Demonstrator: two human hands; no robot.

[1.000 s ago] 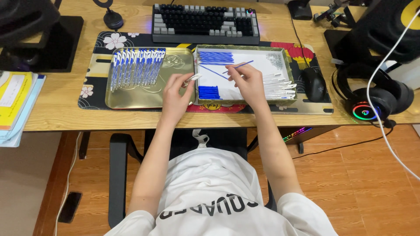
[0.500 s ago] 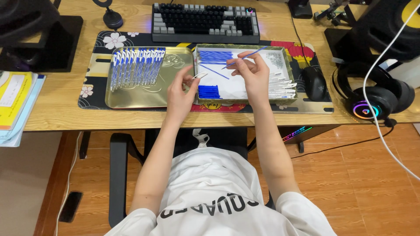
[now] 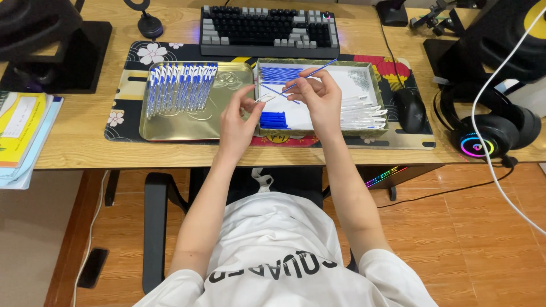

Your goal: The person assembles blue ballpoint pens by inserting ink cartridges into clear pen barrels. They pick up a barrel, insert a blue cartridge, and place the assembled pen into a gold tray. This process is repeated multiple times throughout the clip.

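Observation:
My left hand point(image 3: 239, 116) holds a clear pen barrel point(image 3: 263, 99) by its end, just over the gap between two trays. My right hand point(image 3: 318, 94) pinches a thin blue ink refill point(image 3: 320, 69) that slants up to the right, its lower end close to the barrel. Below them a green-rimmed box tray point(image 3: 378, 77) holds loose blue refills point(image 3: 280, 74), a stack of blue caps point(image 3: 274, 120) and white barrels point(image 3: 363, 111). The gold metal tray point(image 3: 187, 122) on the left carries a row of finished blue-and-white pens point(image 3: 181, 86).
A dark keyboard point(image 3: 268, 28) lies behind the trays on a patterned desk mat point(image 3: 128, 54). A black mouse point(image 3: 409, 109) and lit headphones point(image 3: 489, 131) sit at the right, a white cable point(image 3: 500, 74) crossing them. Yellow books point(image 3: 23, 128) lie far left.
Both hands have lifted off the box tray and come together. The right hand has raised the blue refill toward the barrel in the left hand.

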